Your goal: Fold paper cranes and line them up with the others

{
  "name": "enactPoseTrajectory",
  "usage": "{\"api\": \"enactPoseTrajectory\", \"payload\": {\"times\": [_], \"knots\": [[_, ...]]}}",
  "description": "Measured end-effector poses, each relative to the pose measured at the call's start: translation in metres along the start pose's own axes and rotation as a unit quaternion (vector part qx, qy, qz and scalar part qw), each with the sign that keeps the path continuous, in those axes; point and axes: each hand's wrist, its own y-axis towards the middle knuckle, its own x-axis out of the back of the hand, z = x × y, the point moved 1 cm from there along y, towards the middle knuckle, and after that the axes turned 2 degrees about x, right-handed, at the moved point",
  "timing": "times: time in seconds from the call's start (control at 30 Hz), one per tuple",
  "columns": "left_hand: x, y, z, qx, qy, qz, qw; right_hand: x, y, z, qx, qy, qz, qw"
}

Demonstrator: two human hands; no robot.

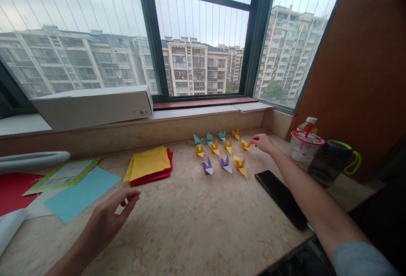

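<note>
My right hand [262,142] reaches to the back of the counter, its fingertips pinched at the edge of a yellow paper crane [245,145] at the right end of a row. Around that one stand several more folded cranes: blue ones at the back, such as a blue crane [209,138], yellow ones in the middle, and a purple crane [207,166] in front with another beside it. Low over the counter at left is my left hand [116,208], its thumb and forefinger tips brought together with nothing visible between them.
Yellow paper sheets [149,162] lie on red ones at centre left, near a blue sheet [84,193]. A black phone [279,198] lies beneath my right forearm. A lidded cup [304,145] and a dark mug [330,162] stand at right. A white box [95,107] rests on the sill.
</note>
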Motion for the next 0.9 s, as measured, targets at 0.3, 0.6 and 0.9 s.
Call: {"api": "enactPoseTrajectory", "payload": {"times": [0.3,0.6,0.9], "knots": [[-0.001,0.0,0.002,0.002,-0.001,0.01,1.0,-0.011,0.003,-0.006,0.004,-0.009,-0.004,1.0],[0.0,-0.001,0.002,0.009,-0.006,0.021,1.0,-0.007,0.001,0.001,0.017,-0.023,0.003,1.0],[0.0,-0.001,0.001,-0.015,0.011,0.015,1.0,0.004,0.003,0.004,0.028,-0.053,0.009,0.998]]}}
